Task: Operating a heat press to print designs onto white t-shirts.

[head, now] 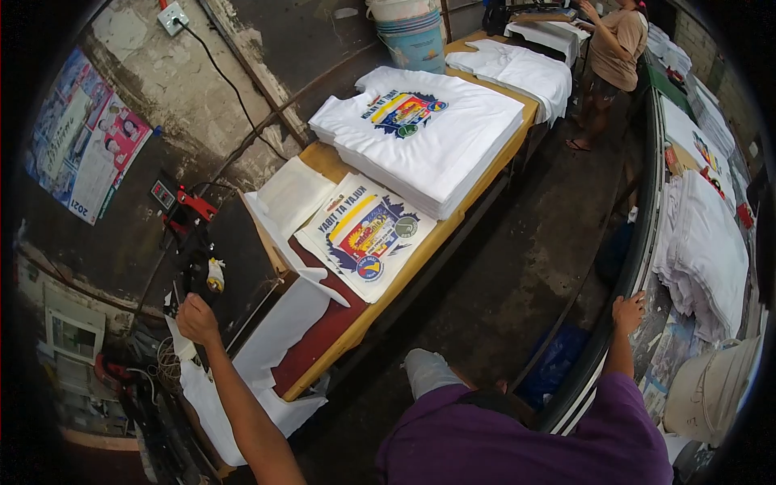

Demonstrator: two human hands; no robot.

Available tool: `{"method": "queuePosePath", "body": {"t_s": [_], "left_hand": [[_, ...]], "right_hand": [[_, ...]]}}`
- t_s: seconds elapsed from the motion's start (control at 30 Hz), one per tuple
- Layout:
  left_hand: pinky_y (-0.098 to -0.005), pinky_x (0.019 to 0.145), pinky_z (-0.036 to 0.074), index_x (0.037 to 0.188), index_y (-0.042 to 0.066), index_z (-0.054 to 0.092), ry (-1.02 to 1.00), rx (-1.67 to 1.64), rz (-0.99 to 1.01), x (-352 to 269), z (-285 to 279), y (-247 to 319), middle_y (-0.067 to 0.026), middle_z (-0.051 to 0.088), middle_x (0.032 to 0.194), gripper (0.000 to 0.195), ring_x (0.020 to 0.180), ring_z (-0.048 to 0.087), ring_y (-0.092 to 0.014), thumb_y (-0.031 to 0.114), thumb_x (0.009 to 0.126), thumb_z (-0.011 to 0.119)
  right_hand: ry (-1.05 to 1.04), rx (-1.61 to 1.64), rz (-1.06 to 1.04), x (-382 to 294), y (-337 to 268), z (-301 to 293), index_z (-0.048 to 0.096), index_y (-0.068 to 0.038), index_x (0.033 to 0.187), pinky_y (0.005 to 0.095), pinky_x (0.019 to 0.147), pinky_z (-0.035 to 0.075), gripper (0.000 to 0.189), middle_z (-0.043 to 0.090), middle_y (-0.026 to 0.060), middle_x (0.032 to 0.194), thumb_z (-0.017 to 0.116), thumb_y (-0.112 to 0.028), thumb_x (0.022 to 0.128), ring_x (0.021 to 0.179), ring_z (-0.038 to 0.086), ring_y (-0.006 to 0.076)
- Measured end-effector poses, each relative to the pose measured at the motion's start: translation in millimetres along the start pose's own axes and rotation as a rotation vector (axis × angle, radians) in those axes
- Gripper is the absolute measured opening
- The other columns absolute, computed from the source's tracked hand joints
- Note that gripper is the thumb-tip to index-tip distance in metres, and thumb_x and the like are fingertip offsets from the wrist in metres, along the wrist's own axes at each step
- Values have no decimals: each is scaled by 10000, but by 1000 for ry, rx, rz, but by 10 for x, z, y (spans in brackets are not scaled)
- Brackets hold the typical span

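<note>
My left hand (197,320) is closed in a fist at the front of a black heat press (239,267), around what looks like its handle; the grip is mostly hidden by my fingers. White cloth (242,376) hangs over the press's lower part. Beside it, on the yellow-edged table (327,357), lies a stack of transfer sheets (370,236) with a mirrored colour print. Behind these is a thick, neat stack of white shirts (436,163), the top one printed. My right hand (628,312) rests with fingers apart on the black rim (618,315) of the right-hand table.
Folded white shirts (706,254) and a white bucket (706,394) sit on the right table. Stacked buckets (412,42) and more white shirts (515,73) are farther back. A person (615,45) stands at the aisle's far end. A black cable (224,79) runs down the wall.
</note>
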State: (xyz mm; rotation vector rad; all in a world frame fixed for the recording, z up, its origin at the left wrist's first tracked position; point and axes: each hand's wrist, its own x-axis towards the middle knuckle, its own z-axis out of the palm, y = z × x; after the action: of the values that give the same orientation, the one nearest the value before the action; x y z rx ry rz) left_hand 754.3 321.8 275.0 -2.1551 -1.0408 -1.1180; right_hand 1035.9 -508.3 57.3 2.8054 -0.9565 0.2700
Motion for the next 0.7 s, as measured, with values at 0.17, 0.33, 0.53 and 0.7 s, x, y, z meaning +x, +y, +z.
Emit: {"method": "queuePosePath", "body": {"t_s": [0.17, 0.33, 0.53, 0.7], "left_hand": [[-478, 666, 449, 753, 34, 665, -49, 48, -37, 5, -24, 22, -154, 640, 744, 372, 712, 600, -363, 260, 920, 421], [-476, 658, 441, 733, 33, 650, -19, 11, -35, 16, -81, 70, -155, 629, 725, 368, 690, 588, -367, 256, 918, 424], [-491, 639, 425, 708, 28, 631, -20, 35, -39, 20, -78, 76, -165, 611, 702, 366, 675, 577, -375, 258, 908, 428], [-496, 626, 420, 679, 42, 622, -49, 115, -42, 14, -50, 45, -162, 605, 686, 342, 663, 572, -380, 249, 887, 446]], "right_hand": [[-8, -19, 3, -15, -8, -34, 283, -27, 1426, 500, 888, 487, 721, 444, 229, 1354, 560, -363, 851, 1150, 523, 389], [-55, 3, 19, -28, -23, -94, 276, -25, 1426, 509, 901, 478, 720, 443, 229, 1354, 555, -367, 857, 1171, 505, 400], [-59, -7, 7, -2, 27, -12, 272, -22, 1429, 511, 907, 477, 721, 441, 219, 1362, 548, -367, 860, 1189, 493, 388], [-60, -16, 2, 36, 57, 52, 274, -34, 1432, 511, 894, 488, 719, 427, 207, 1381, 537, -395, 869, 1200, 487, 376]]}}
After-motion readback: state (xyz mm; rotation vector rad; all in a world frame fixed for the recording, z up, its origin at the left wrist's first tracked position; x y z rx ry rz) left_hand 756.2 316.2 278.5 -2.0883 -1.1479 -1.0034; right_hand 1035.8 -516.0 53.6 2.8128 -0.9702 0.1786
